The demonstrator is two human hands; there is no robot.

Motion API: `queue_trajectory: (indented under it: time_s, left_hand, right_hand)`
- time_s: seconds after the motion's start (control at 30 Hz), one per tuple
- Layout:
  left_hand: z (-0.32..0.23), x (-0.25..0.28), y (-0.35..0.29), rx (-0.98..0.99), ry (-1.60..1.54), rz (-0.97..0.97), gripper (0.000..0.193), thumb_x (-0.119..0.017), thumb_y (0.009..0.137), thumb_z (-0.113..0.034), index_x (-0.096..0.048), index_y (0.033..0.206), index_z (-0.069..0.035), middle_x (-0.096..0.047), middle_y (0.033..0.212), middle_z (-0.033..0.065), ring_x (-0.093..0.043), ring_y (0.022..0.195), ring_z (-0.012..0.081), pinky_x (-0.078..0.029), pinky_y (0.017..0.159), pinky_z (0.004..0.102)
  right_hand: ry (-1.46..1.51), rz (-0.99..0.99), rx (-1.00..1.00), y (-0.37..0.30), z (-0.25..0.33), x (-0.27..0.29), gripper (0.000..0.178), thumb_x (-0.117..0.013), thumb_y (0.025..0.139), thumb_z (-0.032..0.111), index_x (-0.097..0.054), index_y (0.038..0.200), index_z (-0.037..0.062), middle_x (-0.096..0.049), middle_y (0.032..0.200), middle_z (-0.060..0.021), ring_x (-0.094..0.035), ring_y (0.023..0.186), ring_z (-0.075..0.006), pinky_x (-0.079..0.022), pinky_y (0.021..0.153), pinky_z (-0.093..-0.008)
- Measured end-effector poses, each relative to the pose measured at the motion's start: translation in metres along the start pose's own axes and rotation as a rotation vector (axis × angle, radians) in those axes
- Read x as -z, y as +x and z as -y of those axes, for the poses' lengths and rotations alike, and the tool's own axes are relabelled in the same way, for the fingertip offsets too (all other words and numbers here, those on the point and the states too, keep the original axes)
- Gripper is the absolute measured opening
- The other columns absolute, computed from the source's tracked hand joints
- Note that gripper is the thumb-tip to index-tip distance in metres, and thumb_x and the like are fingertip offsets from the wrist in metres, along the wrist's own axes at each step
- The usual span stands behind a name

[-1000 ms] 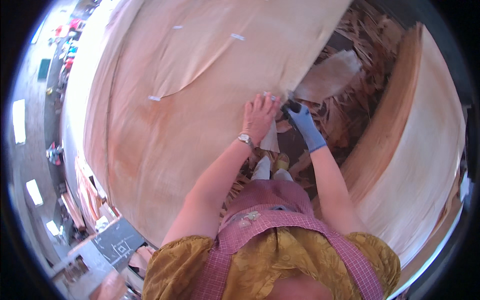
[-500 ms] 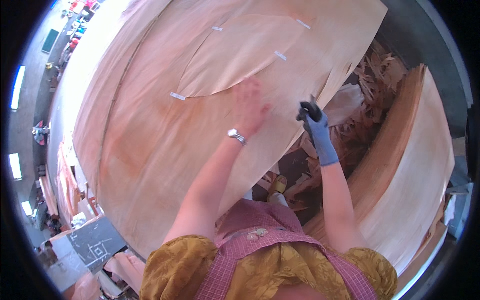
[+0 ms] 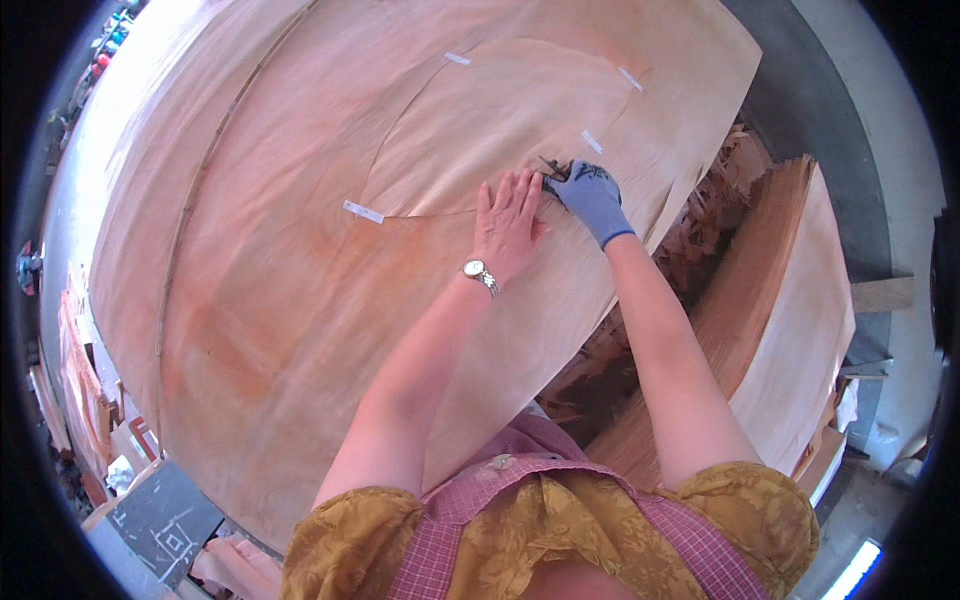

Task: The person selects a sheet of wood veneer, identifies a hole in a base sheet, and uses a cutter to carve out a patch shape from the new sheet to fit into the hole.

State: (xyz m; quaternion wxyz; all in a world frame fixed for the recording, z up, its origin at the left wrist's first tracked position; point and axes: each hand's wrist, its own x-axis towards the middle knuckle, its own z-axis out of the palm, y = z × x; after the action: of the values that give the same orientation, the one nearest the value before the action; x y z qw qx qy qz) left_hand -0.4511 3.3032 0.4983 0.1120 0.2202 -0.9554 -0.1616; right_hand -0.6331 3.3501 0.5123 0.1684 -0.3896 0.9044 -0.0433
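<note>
well to the left of both hands, below them in the view, a grey board [image 3: 172, 532] bears white line drawings. a thin, bent rod [image 3: 195, 190] lies along the large wooden sheet [image 3: 290, 350], left of the hands; the sheet spreads beneath both of them and out beyond their fingertips. nearer the left hand, on its left side, a white tape strip [image 3: 363, 211] sits at the corner of a rounded, paler piece [image 3: 490, 110], which lies just beyond the fingers of both hands. a second strip [image 3: 457, 59] is on that piece's far edge, ahead of the left hand.

the left hand [image 3: 508, 225] is bare and rests palm down on the sheet, flattened, its fingers nearly together and holding nothing; a silver watch [image 3: 477, 271] circles its wrist. just beside it, the right hand [image 3: 590, 195], in a blue and black glove, is closed around a small dark tool [image 3: 553, 169], whose kind i cannot tell. a third strip [image 3: 592, 142] lies just beyond the glove, a fourth [image 3: 629, 79] farther off. to the right hand's right are torn scraps [image 3: 722, 190], then a thick stack of sheets [image 3: 765, 300].
</note>
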Motion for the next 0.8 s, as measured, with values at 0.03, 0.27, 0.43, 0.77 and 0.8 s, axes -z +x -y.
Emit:
queue_trajectory:
  time_s: [0.03, 0.27, 0.43, 0.77, 0.8]
  left_hand:
    - [0.002, -0.001, 0.0, 0.007, -0.004, 0.004, 0.073, -0.056, 0.093, -0.041, -0.029, 0.153, -0.012, -0.029, 0.157, 0.016, -0.025, 0.146, 0.0304, -0.019, 0.117, 0.0543]
    - [-0.004, -0.007, 0.004, -0.059, 0.148, 0.06, 0.06, -0.053, 0.094, -0.042, -0.036, 0.15, -0.029, -0.027, 0.157, 0.0138, -0.027, 0.142, 0.0376, -0.023, 0.11, 0.0607]
    - [0.002, -0.007, 0.003, -0.032, 0.181, 0.053, 0.062, -0.055, 0.093, -0.04, -0.036, 0.15, -0.026, -0.034, 0.152, 0.0143, -0.034, 0.136, 0.0358, -0.029, 0.106, 0.0579]
    - [0.171, 0.052, 0.031, 0.451, 0.078, -0.465, 0.076, -0.064, 0.089, -0.037, -0.034, 0.148, 0.0, -0.039, 0.152, 0.0176, -0.029, 0.144, 0.0325, -0.018, 0.119, 0.0474]
    - [0.191, 0.05, 0.031, 0.461, 0.095, -0.39, 0.074, -0.064, 0.089, -0.038, -0.037, 0.146, 0.001, -0.037, 0.153, 0.0177, -0.027, 0.145, 0.0324, -0.016, 0.12, 0.0471]
  right_hand:
    - [-0.068, -0.046, 0.011, -0.005, -0.002, 0.0, 0.067, -0.064, 0.079, 0.062, -0.064, 0.102, -0.0006, -0.069, 0.102, -0.0244, -0.066, 0.102, -0.0388, -0.053, 0.086, -0.046]
    - [0.916, 0.095, -0.168, -0.053, -0.033, -0.017, 0.018, -0.069, 0.084, 0.018, -0.067, 0.093, 0.0022, -0.068, 0.07, -0.006, -0.062, 0.057, -0.0113, -0.048, 0.052, -0.0263]
    - [1.074, -0.054, -0.314, -0.085, -0.006, -0.023, 0.015, -0.064, 0.092, 0.017, -0.066, 0.101, 0.0049, -0.067, 0.069, -0.0033, -0.055, 0.056, -0.0069, -0.041, 0.053, -0.0234]
    - [1.148, 0.138, 0.165, 0.047, 0.125, 0.012, 0.022, -0.069, 0.091, 0.022, -0.066, 0.106, 0.0051, -0.063, 0.072, 0.0006, -0.042, 0.053, -0.0039, -0.035, 0.049, -0.0217]
    - [1.135, 0.188, 0.189, 0.059, 0.147, 0.01, 0.022, -0.069, 0.091, 0.022, -0.066, 0.105, 0.005, -0.063, 0.072, 0.0003, -0.044, 0.053, -0.0042, -0.035, 0.049, -0.0219]
